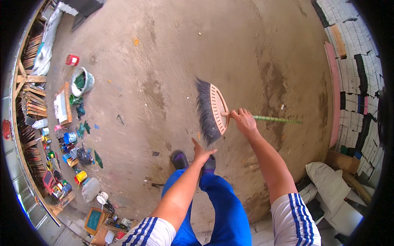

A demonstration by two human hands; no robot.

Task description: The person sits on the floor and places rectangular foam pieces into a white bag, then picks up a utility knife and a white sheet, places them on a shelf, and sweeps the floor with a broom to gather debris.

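Observation:
A broom [218, 107] with a peach plastic head, dark bristles and a green striped handle is held up sideways in front of me. My right hand [245, 122] is wrapped round it where the handle meets the head. The bristles point left, and the handle runs off to the right. Just below the lower bristle tips is my left hand [202, 154], its index finger and thumb spread apart with nothing between them. Whether its fingers touch the bristles I cannot tell.
Paint cans, bottles and scraps lie along the left side, with a grey bucket [88, 84] and a red can [72, 60]. Stacked white slabs [351, 78] line the right. White sacks [328, 184] sit at lower right. Small debris dots the stained floor [164, 53].

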